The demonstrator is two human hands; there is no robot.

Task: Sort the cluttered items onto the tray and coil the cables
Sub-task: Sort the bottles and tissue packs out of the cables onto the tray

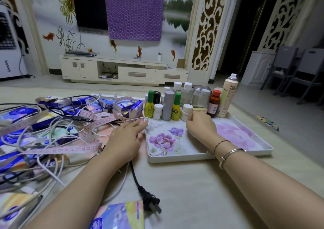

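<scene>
Flowered tray (245,146) on pale floor (192,193), bottles (168,105) crowded along its far edge. Right hand (201,125) over tray, fingers pinching a small yellowish box (199,109) beside a white-capped jar. Left hand (126,141) flat, fingers loose, touching a white cable (136,119). Leftward, tangled cables, pink tape measure (70,148), blue tissue packs (129,105). Beyond, cream TV cabinet (122,70) under a painted fish wall.

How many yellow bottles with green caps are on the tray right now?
2. One yellow bottle stands at the left end of the front row on the tray; the other is right of the grey cylinder. Others may be hidden behind.
</scene>
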